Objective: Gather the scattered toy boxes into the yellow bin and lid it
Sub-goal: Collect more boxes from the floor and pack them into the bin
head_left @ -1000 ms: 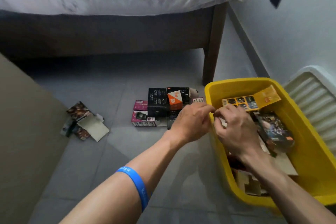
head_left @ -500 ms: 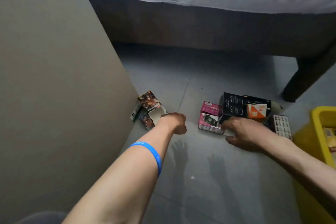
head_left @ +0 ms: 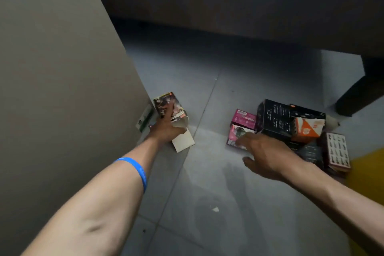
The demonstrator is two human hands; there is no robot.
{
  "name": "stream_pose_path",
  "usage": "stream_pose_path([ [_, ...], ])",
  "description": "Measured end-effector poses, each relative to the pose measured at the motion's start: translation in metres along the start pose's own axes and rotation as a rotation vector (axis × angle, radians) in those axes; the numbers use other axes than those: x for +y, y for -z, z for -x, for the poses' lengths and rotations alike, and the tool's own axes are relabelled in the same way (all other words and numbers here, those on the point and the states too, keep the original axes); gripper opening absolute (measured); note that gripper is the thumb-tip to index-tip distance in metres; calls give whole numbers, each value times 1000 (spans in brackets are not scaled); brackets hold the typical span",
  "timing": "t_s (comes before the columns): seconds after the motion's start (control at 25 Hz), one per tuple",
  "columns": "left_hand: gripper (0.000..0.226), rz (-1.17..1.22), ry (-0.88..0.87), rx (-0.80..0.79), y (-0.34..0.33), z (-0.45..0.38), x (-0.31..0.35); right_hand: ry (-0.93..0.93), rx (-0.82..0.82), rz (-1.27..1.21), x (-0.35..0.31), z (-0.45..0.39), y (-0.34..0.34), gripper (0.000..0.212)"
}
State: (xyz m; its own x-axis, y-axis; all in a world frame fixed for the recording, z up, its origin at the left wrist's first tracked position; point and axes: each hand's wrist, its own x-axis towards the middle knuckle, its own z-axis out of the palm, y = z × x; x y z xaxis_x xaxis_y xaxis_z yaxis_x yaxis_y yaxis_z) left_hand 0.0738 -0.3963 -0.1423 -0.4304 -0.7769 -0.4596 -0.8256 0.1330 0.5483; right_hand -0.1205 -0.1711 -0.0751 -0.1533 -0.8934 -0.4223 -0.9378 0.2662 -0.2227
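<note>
My left hand (head_left: 165, 128) lies with fingers spread on a flattened dark picture box (head_left: 169, 108) with a cream flap, on the floor by the beige panel. My right hand (head_left: 264, 155) is open, its fingertips touching a pink box (head_left: 242, 129) at the front left of a cluster. That cluster holds a tall black box (head_left: 272, 118), an orange and white box (head_left: 307, 128), and a box printed with rows of figures (head_left: 337, 149). Only a corner of the yellow bin (head_left: 367, 169) shows at the right edge. The lid is out of view.
A large beige panel (head_left: 58, 72) fills the left side. A bed frame with a dark wooden leg (head_left: 361, 91) spans the back. A small scrap (head_left: 215, 209) lies on the grey tiled floor between my arms.
Both hands left the bin and went to the floor. My left hand has reached forward onto the flattened picture box; my right hand stays by the pink box. The view shifted left and closer.
</note>
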Motion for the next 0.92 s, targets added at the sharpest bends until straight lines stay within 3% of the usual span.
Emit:
stream_pose_path([
  [0.12,99,-114,-236,-80,-54,37,10,-90,106,-179,-1,-6,0,60],
  [0.24,88,-210,-285,-198,-101,80,13,-69,72,-169,-9,-13,-12,62],
  [0.32,64,-220,-415,-82,-106,91,15,-56,-20,-85,-5,-15,-24,68],
  [0.4,40,-232,-588,138,-91,86,21,-61,-86,-35,5,-14,-28,75],
  [0.44,42,-308,-661,206,-81,78,23,-64,-86,-19,7,-14,-26,75],
  [0.48,57,-436,-683,182,-73,71,26,-68,-78,-4,7,-14,-23,74],
  [0.56,94,-712,-620,-36,-65,60,32,-74,-87,43,4,-11,-21,73],
  [0.6,101,-816,-587,-100,-64,57,35,-70,-106,67,2,-9,-23,76],
  [0.84,71,-1042,-531,8,-91,50,76,-208,-325,-5,33,18,-16,70],
  [0.92,72,-918,-519,-74,-87,52,76,-249,-371,-45,47,26,-1,65],
])
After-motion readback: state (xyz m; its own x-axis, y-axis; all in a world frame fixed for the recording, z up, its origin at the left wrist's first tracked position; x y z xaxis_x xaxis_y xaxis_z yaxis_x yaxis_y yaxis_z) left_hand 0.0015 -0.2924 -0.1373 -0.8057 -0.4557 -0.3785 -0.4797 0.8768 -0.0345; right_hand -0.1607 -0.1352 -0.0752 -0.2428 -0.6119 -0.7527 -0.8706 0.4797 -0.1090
